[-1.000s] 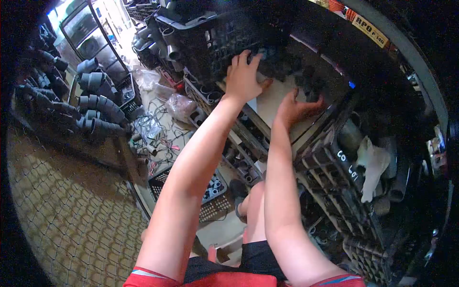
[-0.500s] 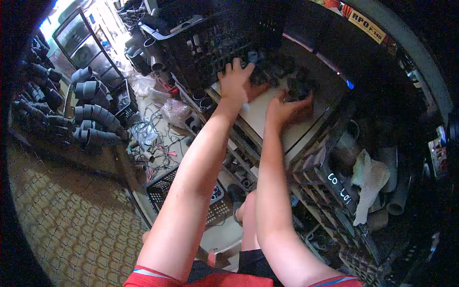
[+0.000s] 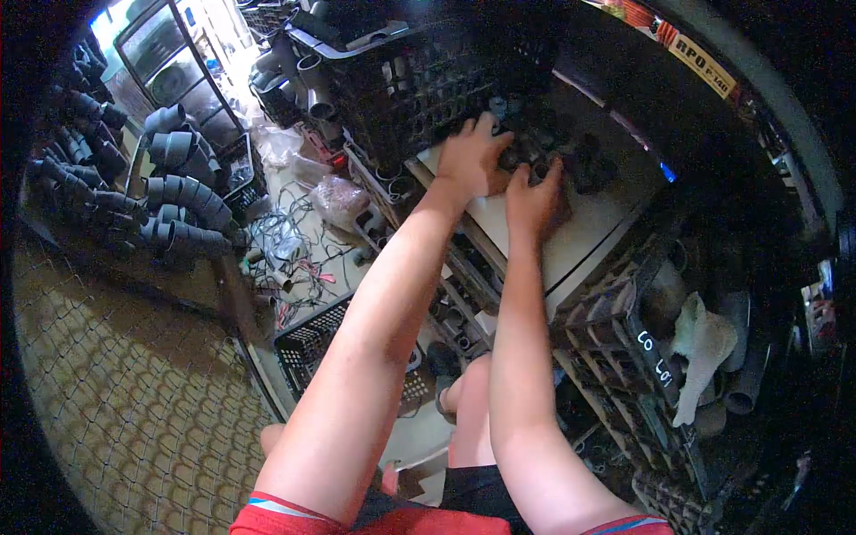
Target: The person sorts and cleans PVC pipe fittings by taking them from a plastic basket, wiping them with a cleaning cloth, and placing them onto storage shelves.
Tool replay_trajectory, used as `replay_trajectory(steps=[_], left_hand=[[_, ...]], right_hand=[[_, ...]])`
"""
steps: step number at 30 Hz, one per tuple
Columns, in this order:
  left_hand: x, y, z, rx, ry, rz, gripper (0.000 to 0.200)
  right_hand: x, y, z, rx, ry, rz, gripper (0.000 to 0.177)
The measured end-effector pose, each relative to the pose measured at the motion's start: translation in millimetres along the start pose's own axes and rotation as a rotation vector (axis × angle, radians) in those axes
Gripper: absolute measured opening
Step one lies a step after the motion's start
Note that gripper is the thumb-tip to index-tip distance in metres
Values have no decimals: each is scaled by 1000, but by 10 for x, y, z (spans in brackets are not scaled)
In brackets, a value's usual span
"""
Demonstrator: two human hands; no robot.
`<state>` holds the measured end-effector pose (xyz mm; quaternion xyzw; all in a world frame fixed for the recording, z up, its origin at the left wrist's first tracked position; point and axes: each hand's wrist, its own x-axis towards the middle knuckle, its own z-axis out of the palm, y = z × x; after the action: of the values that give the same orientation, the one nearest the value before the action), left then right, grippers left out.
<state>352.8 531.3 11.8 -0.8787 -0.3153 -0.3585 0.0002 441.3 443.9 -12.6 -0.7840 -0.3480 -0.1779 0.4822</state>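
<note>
Dark pipe fittings lie in a loose group on a light board, in deep shadow. My left hand is at the near left side of the group, with its fingers bent around the dark fittings there. Close to its right, my right hand reaches up with thumb and fingers curved around a small dark fitting. The far ends of the fingers of both hands are partly lost in the dark. Behind my left hand stands a black crate with openings in its side.
Grey pipe elbows are stacked at the left, above a wire mesh. Cables and a plastic bag lie on the floor. A black basket is below my left arm. At the right, a crate carries a white cloth.
My right hand has moved left, closer to my left hand, and its fingers have closed in around a fitting. The view has shifted slightly.
</note>
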Motion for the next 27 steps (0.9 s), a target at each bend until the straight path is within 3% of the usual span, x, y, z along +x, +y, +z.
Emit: replay_trajectory(steps=[4, 6, 9, 14, 16, 20, 22, 24, 26, 27], left_hand=[[17, 26, -84, -20, -76, 50, 54], [-5, 15, -80, 3, -94, 53, 55], [-64, -42, -10, -100, 32, 172, 54], [-145, 17, -189, -152, -80, 22, 47], [-177, 18, -169, -89, -100, 90, 45], [-341, 8, -144, -111, -59, 60, 47], [-488, 45, -264, -190, 4, 20, 46], [-793, 32, -619, -181, -47, -51, 50], [-1328, 24, -917, -377, 278, -74, 41], [-1672, -5, -966, -467, 308, -189, 43]], right_hand=[[-13, -129, -80, -16, 1, 68, 55], [-2, -160, -145, 176, -85, 78, 52], [-4, -78, -53, 152, -25, 98, 51], [19, -17, -43, 364, -80, -28, 36], [0, -62, -128, 241, -103, -19, 34], [-92, -81, -106, 272, -59, -67, 34], [-203, -203, -245, 449, -94, 70, 34], [-469, -346, -506, 566, -136, 79, 35], [-903, -684, -816, 816, -182, 136, 37], [-1199, -761, -879, 843, -274, 167, 39]])
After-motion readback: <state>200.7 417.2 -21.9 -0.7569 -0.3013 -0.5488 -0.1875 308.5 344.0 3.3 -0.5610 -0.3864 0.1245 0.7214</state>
